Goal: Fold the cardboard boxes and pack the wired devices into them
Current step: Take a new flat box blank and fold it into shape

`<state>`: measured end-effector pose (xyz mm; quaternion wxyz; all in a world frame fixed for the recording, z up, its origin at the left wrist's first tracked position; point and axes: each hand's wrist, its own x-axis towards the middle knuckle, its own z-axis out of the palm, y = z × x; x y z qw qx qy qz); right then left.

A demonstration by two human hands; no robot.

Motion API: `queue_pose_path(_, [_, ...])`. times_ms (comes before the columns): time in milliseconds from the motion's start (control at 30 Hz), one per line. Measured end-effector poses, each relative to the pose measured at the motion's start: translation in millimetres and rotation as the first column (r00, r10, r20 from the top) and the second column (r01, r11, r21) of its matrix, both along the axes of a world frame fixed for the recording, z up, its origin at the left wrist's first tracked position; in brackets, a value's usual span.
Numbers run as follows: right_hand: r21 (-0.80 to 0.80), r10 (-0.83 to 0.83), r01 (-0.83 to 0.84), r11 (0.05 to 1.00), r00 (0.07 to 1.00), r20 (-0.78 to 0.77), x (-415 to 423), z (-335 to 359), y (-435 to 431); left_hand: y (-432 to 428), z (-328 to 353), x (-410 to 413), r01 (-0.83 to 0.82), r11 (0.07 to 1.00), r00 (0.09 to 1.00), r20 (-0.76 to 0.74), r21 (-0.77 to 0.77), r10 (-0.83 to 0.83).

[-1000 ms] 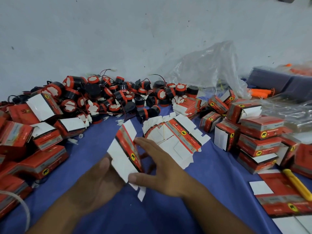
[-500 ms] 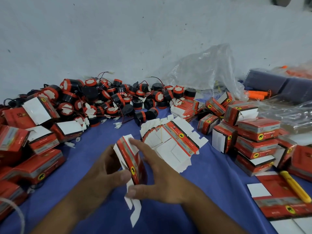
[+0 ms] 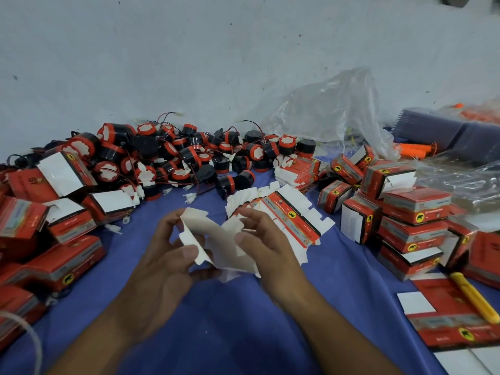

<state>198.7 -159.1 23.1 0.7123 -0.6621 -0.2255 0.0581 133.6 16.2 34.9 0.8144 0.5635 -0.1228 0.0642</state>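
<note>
Above the blue cloth (image 3: 216, 320), both hands (image 3: 211, 255) grip 1 unfolded cardboard box (image 3: 216, 244).

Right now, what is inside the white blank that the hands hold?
Nothing shows in the blank: only its white inner side, facing the camera. The left hand and right hand pinch its edges and cover parts of it. The cloth directly under it is hidden.

The carton blank (image 3: 219, 240) is blurred, its printed face seemingly turned away; the leftmost boxes (image 3: 19, 226) run off-frame.
</note>
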Motion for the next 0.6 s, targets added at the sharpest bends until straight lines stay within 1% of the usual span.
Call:
queue_pose_path(67, [0.004, -0.162, 0.162, 0.987, 0.987, 0.012, 0, -1, 1, -1, -2, 2, -0.014, 0.999, 1.0, -0.022, -0.033, 0.013])
queue_pose_path(133, [-0.006, -0.236, 0.236, 0.972, 0.971, -0.027, 1, -2, 2, -2, -2, 3, -0.022, 0.996, 0.998, -0.06, -0.085, 0.017])
queue_pose_path(200, [-0.022, -0.241, 0.24, 0.97, 0.968, -0.064, 2, -4, 2, -4, 0, 3, -0.001, 0.995, 0.998, -0.055, -0.103, -0.005])
queue_pose_path(300, [-0.061, -0.17, 0.165, 0.984, 0.982, -0.077, -1, -5, 6, -8, 2, 0, -0.03, 0.993, 0.996, -0.081, -0.116, 0.02])
queue_pose_path(400, [-0.061, -0.116, 0.109, 0.992, 0.984, -0.138, -4, -3, 11, -13, 5, 1, -0.091, 0.969, 0.983, -0.176, -0.231, 0.05])
queue_pose_path(467, [-0.04, -0.156, 0.152, 0.988, 0.981, -0.115, -7, 1, 13, -12, 9, 0, -0.067, 0.952, 0.985, -0.17, -0.298, 0.016])
queue_pose_path(500, [-0.017, -0.191, 0.19, 0.982, 0.977, -0.095, -9, 2, 13, -12, 11, -1, -0.07, 0.951, 0.984, -0.18, -0.301, 0.016])
queue_pose_path(533, [0.018, -0.228, 0.23, 0.973, 0.97, -0.087, -11, 4, 13, -14, 13, -2, -0.084, 0.952, 0.979, -0.204, -0.294, 0.023])
queue_pose_path(600, [0.094, -0.29, 0.302, 0.949, 0.949, -0.121, -15, 4, 14, -20, 12, -3, -0.118, 0.968, 0.968, -0.244, -0.22, 0.063])
